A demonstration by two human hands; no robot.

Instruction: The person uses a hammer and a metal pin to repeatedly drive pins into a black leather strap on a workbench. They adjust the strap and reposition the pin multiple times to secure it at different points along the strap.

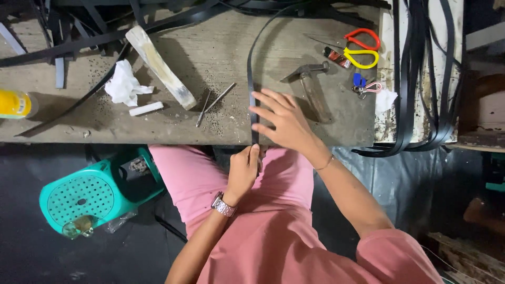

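Both hands (284, 123) on black strap (251, 79)

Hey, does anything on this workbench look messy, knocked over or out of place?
Yes. A crumpled white tissue lies loose on the bench, dark specks scatter around two metal rods, and a green stool lies tipped on the floor.

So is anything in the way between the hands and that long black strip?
Nothing visible is. The right hand lies flat on the black strip on the workbench, and the left hand pinches the strip's end at the bench edge. The hammer and metal rods lie off to the sides.
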